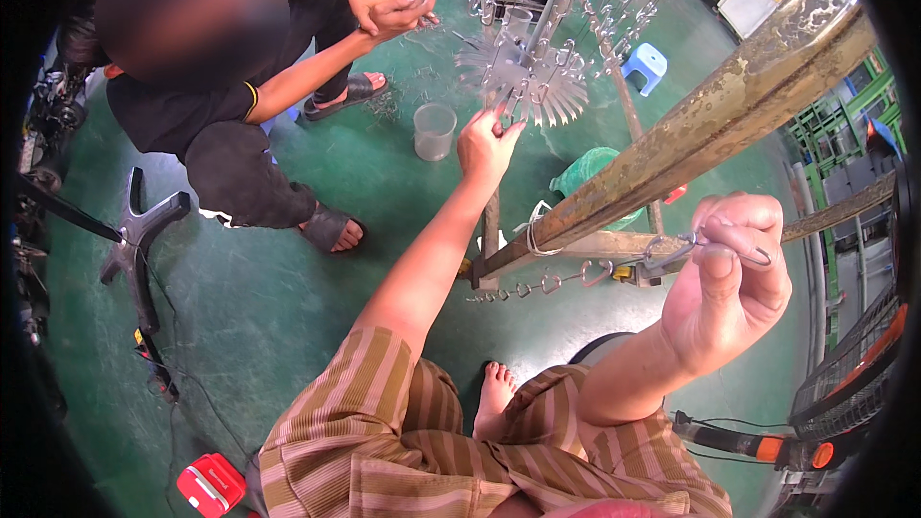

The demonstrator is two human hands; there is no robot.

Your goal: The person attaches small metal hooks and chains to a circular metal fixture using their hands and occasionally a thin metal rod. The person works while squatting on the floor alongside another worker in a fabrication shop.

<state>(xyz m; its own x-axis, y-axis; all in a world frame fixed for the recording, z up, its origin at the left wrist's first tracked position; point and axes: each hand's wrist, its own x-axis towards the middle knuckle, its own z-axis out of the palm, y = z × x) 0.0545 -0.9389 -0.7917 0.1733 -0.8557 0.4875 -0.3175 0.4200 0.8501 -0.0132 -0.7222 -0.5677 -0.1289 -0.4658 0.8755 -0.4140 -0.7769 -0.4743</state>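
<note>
My left hand [487,152] reaches forward, its thumb and fingers closed at the near edge of a round fan of thin grey strips [537,86]. What lies between those fingertips is too small to make out. At the right, close to me, my right hand [731,293] is closed on a thin metal wire hook [761,256], whose rounded end sticks out past the fingers. A row of linked metal hooks [552,284] runs low along the frame to the left of that hand.
A rusty metal beam [710,110] slants between my hands. Many metal hooks [624,0] hang behind. A co-worker [182,125] sits at the left. On the floor are a clear tub [435,130], green basket [583,171], blue stool [645,67] and red box [210,485]. A fan [849,369] stands right.
</note>
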